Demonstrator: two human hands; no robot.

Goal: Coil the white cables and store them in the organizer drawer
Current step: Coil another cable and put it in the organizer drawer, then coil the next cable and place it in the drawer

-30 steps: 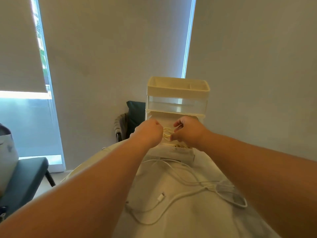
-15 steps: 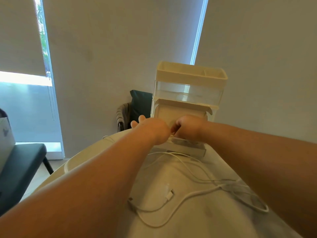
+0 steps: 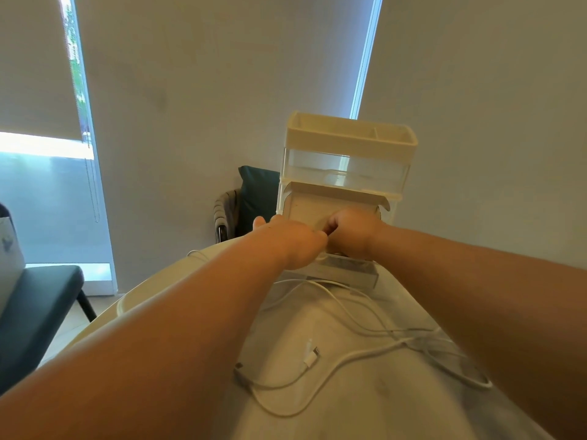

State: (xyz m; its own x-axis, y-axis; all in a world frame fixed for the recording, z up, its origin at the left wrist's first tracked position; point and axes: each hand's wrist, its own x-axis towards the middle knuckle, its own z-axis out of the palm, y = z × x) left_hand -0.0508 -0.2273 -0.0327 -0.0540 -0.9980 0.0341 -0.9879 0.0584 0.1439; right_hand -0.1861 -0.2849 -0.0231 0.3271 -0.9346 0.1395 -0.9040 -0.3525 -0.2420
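Note:
A cream organizer point(image 3: 349, 138) with a clear upper drawer stands at the far end of the table. Its lower drawer point(image 3: 343, 271) is pulled out toward me. Both my hands are over that open drawer, close together. My left hand point(image 3: 295, 239) has two fingertips sticking out straight at its far left side. My right hand point(image 3: 352, 231) is curled, knuckles up, reaching down into the drawer. The coiled white cable is hidden beneath the hands. Loose white cables point(image 3: 352, 357) lie tangled on the table in front of the drawer, one connector point(image 3: 313, 354) facing up.
The table point(image 3: 317, 417) is covered in pale cloth. A dark chair point(image 3: 257, 192) stands behind it, left of the organizer. A dark bench seat point(image 3: 38, 312) and a white bag point(image 3: 9, 249) are at the far left, by the window.
The coil, visible between my hands a second ago, has gone down out of sight as both hands lowered into the drawer. My left fingers have straightened. My head moved closer.

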